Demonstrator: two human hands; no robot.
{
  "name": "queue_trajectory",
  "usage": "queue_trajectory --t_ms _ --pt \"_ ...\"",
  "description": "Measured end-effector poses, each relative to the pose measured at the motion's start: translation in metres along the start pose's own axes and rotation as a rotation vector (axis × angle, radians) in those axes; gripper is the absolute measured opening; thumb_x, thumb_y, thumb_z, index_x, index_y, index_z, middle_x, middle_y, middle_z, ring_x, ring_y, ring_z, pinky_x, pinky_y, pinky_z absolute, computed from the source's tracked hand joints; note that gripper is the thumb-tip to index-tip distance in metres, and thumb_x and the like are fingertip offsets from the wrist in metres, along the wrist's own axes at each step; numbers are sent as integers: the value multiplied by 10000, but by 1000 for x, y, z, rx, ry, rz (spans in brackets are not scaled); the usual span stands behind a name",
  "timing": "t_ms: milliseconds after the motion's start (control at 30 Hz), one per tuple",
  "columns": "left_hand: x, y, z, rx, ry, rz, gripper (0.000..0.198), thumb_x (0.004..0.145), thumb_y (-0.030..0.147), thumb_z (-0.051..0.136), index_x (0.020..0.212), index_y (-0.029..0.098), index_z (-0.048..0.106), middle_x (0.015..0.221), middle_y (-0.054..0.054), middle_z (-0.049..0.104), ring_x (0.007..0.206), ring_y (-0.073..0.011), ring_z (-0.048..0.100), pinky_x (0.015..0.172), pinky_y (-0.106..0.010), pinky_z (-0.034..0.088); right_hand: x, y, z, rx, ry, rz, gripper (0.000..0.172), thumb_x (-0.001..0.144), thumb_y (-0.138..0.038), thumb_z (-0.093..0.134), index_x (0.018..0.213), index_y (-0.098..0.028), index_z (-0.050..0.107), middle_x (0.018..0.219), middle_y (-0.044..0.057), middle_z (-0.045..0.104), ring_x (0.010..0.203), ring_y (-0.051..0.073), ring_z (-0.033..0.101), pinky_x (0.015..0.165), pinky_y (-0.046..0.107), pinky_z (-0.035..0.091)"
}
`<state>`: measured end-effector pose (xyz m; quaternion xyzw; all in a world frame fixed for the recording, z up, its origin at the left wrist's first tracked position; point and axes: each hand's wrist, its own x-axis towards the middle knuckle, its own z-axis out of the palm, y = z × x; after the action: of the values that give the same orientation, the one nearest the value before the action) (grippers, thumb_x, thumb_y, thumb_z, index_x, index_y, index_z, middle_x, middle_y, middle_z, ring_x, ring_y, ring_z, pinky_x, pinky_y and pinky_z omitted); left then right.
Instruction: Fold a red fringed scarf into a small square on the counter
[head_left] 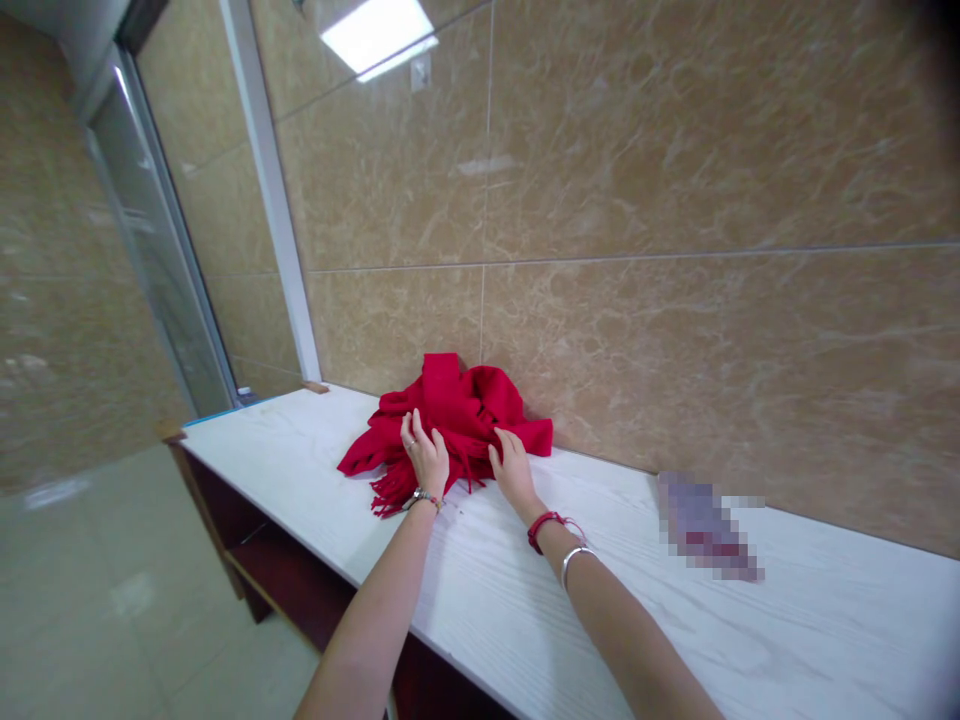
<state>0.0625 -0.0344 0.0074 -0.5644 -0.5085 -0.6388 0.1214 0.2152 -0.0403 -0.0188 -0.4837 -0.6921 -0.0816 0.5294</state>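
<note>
We see a long white table (630, 570) that runs from the far left to the near right. Its far edge sits against a shiny tan wall (675, 350), so we can't push past that side. Its near edge drops off below our arms, and its left end stops above the pale floor (112, 600). White top shows to the left of the red scarf (457, 400), and a longer stretch shows to the right.

On the right, near the wall, we see a blurry gray and red thing (701, 530); we can't tell what it is. It lies well apart from our hands. At the far left, a small brown block (315, 387) sits by the foot of a white post (274, 190). Under the table top there is a dark red shelf (292, 585).

The red scarf lies in a messy heap in the middle, close to the wall. It has bumpy folds, and its stringy fringe hangs toward us. Our left hand (427, 460) rests on its near side with fingers spread. Our right hand (514, 468) touches its near right side, thumb and fingers apart and a bit bent.
</note>
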Motion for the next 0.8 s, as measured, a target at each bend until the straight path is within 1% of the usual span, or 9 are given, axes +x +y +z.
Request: queue_trajectory --t_ms 133,200,300,400,467,567,633,733,800 --pt "0 -4 5 67 -19 52 496 879 224 346 1357 167 226 1354 -161 235 1286 -267 225 1046 -446 237 11 -2 11 -78 5 16 345 838 -264 408 1130 -132 538 1065 119 599 1029 232 483 976 472 255" --pt "1 -6 7 96 -24 71 493 879 226 344 1353 159 231 1361 -166 232 1285 -266 226 1048 -445 230 14 -2 14 -72 -16 27 299 827 -256 434 1059 -147 587 977 104 630 982 236 496 937 464 282" --pt "0 -8 7 114 -18 81 486 879 233 343 1346 146 241 1371 -173 224 1288 -263 218 1050 -445 218 17 0 14 31 -33 41 239 815 -250 443 905 -158 645 864 92 649 900 225 521 860 413 347" --pt "0 -9 7 96 -6 95 479 877 239 350 1336 137 256 1374 -185 226 1292 -268 203 1048 -473 189 19 5 7 188 57 101 249 801 -284 446 837 -149 652 840 99 650 840 213 544 798 367 400" --pt "0 -9 7 82 -6 106 482 875 243 358 1333 129 259 1382 -193 216 1299 -273 182 1047 -491 165 21 9 -2 284 117 158 260 782 -318 460 821 -148 652 837 98 651 813 208 559 773 353 421" --pt "-1 -9 7 80 -40 141 499 865 244 372 1333 115 254 1397 -196 191 1312 -272 142 1051 -494 141 21 21 -24 426 163 274 268 734 -361 502 807 -153 654 826 82 661 781 200 577 768 350 433" --pt "-1 -9 6 85 -69 181 516 857 244 381 1336 110 243 1405 -193 179 1319 -269 121 1053 -495 128 17 31 -45 534 206 374 277 697 -371 533 807 -149 657 818 73 668 768 195 583 756 345 442" --pt "-4 -4 -1 97 -112 284 539 852 257 394 1340 108 219 1414 -193 157 1323 -266 106 1056 -496 116 5 46 -89 666 301 503 273 644 -355 578 799 -144 657 787 56 671 738 180 583 715 327 454" --pt "-6 1 -8 103 -145 378 552 848 268 409 1339 107 215 1415 -198 145 1325 -272 94 1055 -500 115 -7 54 -129 721 367 541 256 613 -336 605 782 -149 652 756 35 665 713 163 576 696 310 456"
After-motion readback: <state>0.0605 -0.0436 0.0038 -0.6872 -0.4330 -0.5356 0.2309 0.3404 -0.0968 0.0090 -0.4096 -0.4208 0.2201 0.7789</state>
